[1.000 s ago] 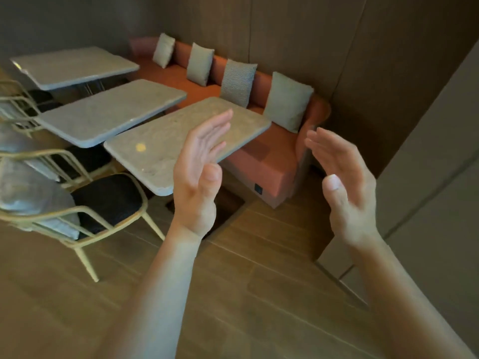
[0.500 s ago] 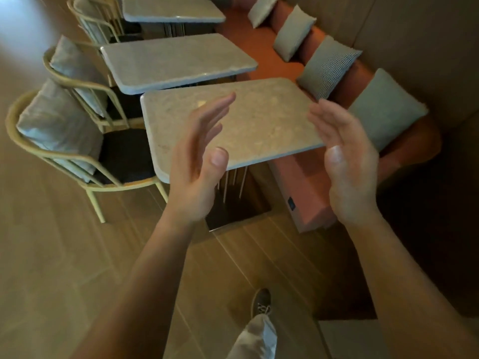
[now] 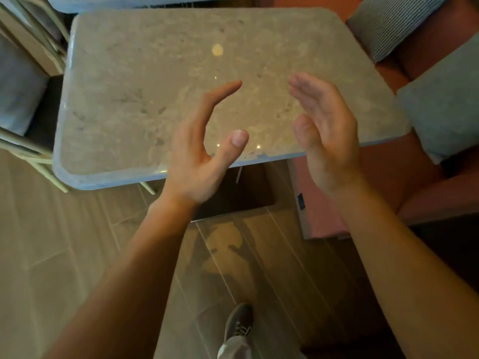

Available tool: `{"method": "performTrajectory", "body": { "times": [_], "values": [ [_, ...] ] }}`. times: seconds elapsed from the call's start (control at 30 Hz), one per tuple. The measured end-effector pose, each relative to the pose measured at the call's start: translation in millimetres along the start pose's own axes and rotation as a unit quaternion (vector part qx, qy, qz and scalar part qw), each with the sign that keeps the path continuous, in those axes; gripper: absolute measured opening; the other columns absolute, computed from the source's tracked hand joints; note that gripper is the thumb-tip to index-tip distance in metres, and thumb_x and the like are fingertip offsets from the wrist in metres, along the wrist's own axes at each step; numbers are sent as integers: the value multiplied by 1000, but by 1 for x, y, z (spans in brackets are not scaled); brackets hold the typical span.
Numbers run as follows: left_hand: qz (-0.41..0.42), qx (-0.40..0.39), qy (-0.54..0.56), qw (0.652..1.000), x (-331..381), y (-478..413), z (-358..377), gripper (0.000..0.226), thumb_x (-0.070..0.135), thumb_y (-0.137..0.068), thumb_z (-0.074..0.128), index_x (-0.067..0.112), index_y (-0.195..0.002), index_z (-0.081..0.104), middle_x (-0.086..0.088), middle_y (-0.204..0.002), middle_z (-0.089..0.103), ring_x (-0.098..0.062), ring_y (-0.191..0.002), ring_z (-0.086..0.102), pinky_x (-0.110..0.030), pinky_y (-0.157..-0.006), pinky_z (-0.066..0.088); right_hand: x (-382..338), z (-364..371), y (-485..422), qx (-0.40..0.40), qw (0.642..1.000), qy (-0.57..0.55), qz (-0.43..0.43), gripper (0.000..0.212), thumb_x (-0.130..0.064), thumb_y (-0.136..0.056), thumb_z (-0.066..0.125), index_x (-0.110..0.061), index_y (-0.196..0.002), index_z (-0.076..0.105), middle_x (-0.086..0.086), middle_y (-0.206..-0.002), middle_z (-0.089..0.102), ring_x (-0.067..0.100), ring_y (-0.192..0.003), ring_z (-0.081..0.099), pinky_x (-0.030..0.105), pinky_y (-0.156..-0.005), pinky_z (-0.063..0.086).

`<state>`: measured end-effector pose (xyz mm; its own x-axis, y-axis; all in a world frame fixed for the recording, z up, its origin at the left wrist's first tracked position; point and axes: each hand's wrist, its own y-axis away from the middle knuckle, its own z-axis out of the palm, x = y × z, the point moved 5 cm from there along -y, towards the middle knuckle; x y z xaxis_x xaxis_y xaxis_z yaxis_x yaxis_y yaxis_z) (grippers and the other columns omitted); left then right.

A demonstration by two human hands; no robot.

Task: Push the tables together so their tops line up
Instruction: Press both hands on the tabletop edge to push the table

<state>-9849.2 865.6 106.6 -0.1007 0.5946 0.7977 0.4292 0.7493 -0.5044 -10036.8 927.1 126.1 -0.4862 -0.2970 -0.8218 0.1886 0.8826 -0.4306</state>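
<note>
The left hand [image 3: 199, 154] hangs loose, fingers spread and thumb out, grasping nothing; the right hand [image 3: 325, 133] hangs the same way, palm turned inward, also empty. Both hover above the near edge of the stone-topped desk [image 3: 145, 99], left one toward the middle of that edge, right one nearer the bench-side corner; neither seems to touch the top, as far as I can tell. Beyond the far edge of this desk a strip of the second desk [image 3: 145, 0] shows, with a dark gap between the two tops. To do this well, I would set both palms flat against the near edge, spread wider than they are now, and push evenly so the top doesn't swing. A chair [image 3: 26, 81] sits tight against the left side of the desk, and cushions [image 3: 438, 107] on the red bench [image 3: 404, 177] crowd the right side, so a straight, slow shove looks safest. One shoe [image 3: 239, 320] stands on the wooden floor [image 3: 64, 255] well back from the desk's near edge; stepping closer would give better leverage.
</note>
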Motion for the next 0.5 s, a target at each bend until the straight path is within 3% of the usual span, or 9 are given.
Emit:
{"method": "performTrajectory", "body": {
  "times": [0.07, 0.13, 0.2, 0.27, 0.3, 0.43, 0.5],
  "values": [
    [-45, -11, -51, 998, -40, 5, 12, 86, 78, -98, 42, 13, -154, 50, 3, -156, 55, -7, -145, 49, -40, -123, 38, 43, 9, -7, -9, 1000, 10, 6, 82, -76, -93, 54, -14, -145, 48, 7, -150, 56, 21, -145, 54, 42, -121, 44],
    [-82, -29, -111, 990, -74, 10, 23, 79, 74, -97, 47, 22, -157, 47, 6, -158, 52, -11, -146, 47, -53, -125, 33, 83, 17, -12, -23, 999, 43, 23, 82, -71, -94, 58, -9, -147, 51, 8, -151, 57, 20, -144, 53, 36, -121, 43],
    [-104, -59, -198, 973, -99, 12, 32, 80, 75, -94, 46, 31, -160, 40, 4, -163, 47, -16, -152, 40, -64, -129, 18, 115, 24, -15, -46, 994, 86, 38, 77, -63, -94, 59, -9, -149, 52, 4, -150, 57, 13, -141, 52, 23, -117, 41],
    [-125, -96, -281, 947, -119, 11, 40, 89, 85, -88, 40, 39, -163, 32, 0, -171, 36, -25, -162, 27, -64, -131, 5, 140, 32, -21, -81, 986, 140, 32, 79, -65, -92, 56, -13, -151, 52, 2, -149, 57, 7, -135, 51, 8, -108, 38],
    [-133, -114, -315, 933, -126, 8, 42, 93, 90, -86, 36, 42, -165, 27, 0, -174, 29, -29, -164, 20, -63, -132, 3, 148, 33, -24, -100, 980, 169, 27, 82, -68, -91, 56, -14, -152, 52, 3, -149, 58, 8, -133, 52, 7, -105, 38],
    [-128, -166, -457, 864, -148, 9, 56, 109, 106, -75, 14, 47, -166, 16, 2, -179, 17, -34, -166, 9, -66, -130, 2, 177, 35, -25, -162, 946, 279, -16, 93, -77, -88, 55, -12, -154, 51, 9, -154, 56, 25, -143, 53, 44, -115, 46],
    [-121, -161, -497, 844, -154, 12, 59, 115, 110, -69, 9, 48, -166, 17, 2, -178, 18, -35, -165, 12, -68, -129, 3, 184, 34, -20, -167, 922, 345, -61, 95, -83, -87, 51, -13, -150, 56, 9, -154, 57, 29, -143, 53, 50, -116, 45]
  ]
}}
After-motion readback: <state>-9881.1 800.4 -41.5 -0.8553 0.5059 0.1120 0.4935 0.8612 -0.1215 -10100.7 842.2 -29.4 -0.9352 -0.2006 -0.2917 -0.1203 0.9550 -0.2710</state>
